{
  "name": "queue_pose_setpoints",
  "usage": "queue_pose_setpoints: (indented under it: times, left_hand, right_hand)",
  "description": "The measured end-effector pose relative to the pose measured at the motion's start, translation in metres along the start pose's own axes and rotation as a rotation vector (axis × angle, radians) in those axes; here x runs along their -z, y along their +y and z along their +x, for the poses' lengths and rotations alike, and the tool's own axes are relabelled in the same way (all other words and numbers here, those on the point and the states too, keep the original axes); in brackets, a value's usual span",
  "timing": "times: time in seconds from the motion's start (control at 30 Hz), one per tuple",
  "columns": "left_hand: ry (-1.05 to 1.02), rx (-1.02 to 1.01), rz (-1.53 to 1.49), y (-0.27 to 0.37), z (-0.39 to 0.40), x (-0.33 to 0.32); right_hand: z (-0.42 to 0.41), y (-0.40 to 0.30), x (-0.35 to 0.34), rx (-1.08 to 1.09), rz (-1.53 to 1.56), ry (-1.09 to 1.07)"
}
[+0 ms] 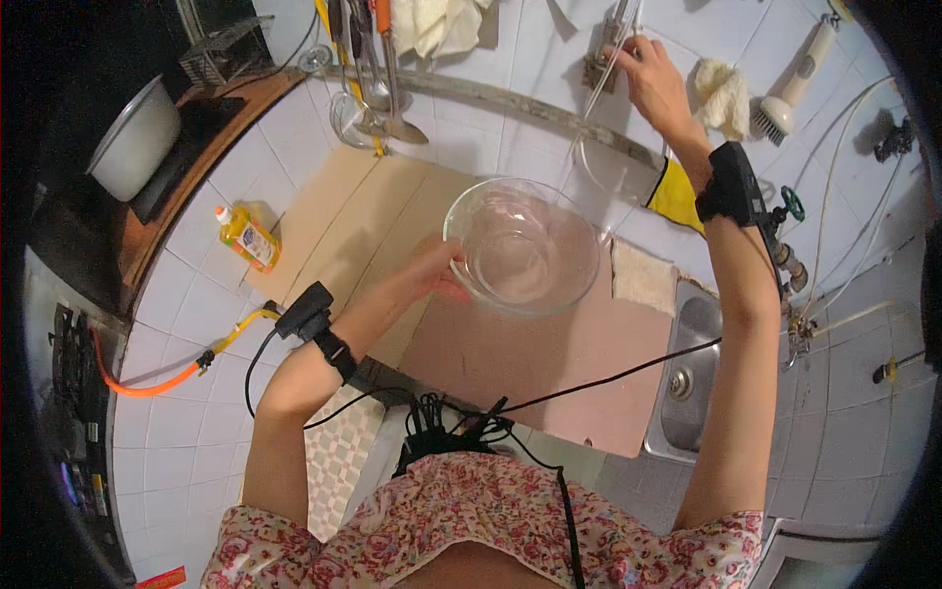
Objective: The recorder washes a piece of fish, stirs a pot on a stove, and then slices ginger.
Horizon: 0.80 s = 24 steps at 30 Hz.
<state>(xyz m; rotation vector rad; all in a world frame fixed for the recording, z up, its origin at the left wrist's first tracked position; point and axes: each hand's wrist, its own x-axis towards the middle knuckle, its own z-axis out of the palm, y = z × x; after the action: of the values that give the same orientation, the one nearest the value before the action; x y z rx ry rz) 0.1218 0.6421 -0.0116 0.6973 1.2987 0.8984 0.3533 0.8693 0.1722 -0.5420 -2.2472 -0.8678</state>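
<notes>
A clear glass bowl (541, 298) is held by its left rim in my left hand (439, 271), above the counter. Its inside looks bare apart from reflections. My right hand (653, 85) is raised to the tiled wall, its fingertips at some thin pale strands (605, 81) that hang in front of a small brownish wall fixture (608, 55). Whether the fingers grip the strands or only touch them is unclear. Below the bowl lies a pinkish board (530, 368), with a tan panelled surface (353, 213) to its left.
A steel sink (688, 331) and folded cloth (644, 276) lie right. Ladles and a spatula (401, 129) hang from the wall rail. A yellow soap bottle (250, 239) stands left, near a white basin (140, 140). A black cable (611, 379) crosses over the board. A brush (795, 88) hangs upper right.
</notes>
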Motion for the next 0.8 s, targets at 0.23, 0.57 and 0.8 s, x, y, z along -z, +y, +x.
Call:
queue_pose_setpoints:
  times: [0.23, 0.57, 0.8]
  left_hand:
    - [0.012, -0.047, -0.111, -0.061, 0.022, -0.016]
    - [0.032, -0.001, -0.194, -0.094, 0.056, -0.005]
    - [0.103, 0.021, -0.178, -0.086, 0.063, -0.009]
  right_hand:
    - [-0.004, -0.002, 0.004, 0.012, -0.070, 0.012]
    - [0.003, -0.018, 0.020, -0.029, 0.047, -0.004]
    - [0.003, -0.022, 0.019, -0.034, 0.060, 0.044]
